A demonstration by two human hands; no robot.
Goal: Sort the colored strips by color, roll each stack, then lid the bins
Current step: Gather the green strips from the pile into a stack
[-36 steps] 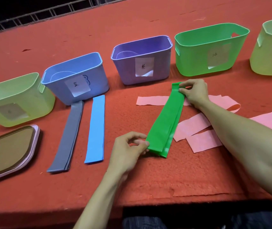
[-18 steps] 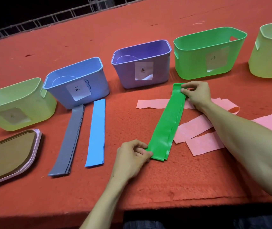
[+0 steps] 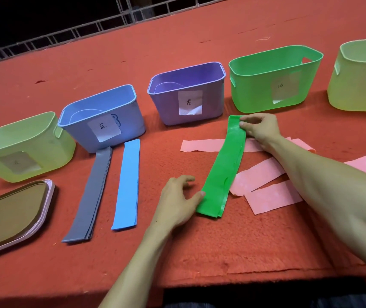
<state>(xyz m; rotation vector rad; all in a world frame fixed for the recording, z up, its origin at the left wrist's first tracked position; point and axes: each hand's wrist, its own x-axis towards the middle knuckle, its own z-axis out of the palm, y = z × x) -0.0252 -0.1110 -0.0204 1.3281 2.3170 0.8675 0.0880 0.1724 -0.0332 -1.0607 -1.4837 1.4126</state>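
Pinching the far end of the one green stack [image 3: 224, 170] between thumb and fingertips, the right hand [image 3: 261, 130] sits at 2 o'clock; the left hand [image 3: 175, 203] lies slack and spread, thumb tip touching the stack's near end at 5 o'clock. The stack is glossy, several layers, edges nearly flush, flat on the red mat [image 3: 200, 252], crossing one of four loose pink strips [image 3: 273, 197]. One blue stack [image 3: 126, 185], one grey stack [image 3: 91, 194] and one lid [image 3: 10, 214] lie at 8 o'clock. From 9 to 2 o'clock stand two yellow-green bins [image 3: 22, 141], one blue bin [image 3: 77, 130], one purple bin [image 3: 166, 103], one green bin [image 3: 255, 90]
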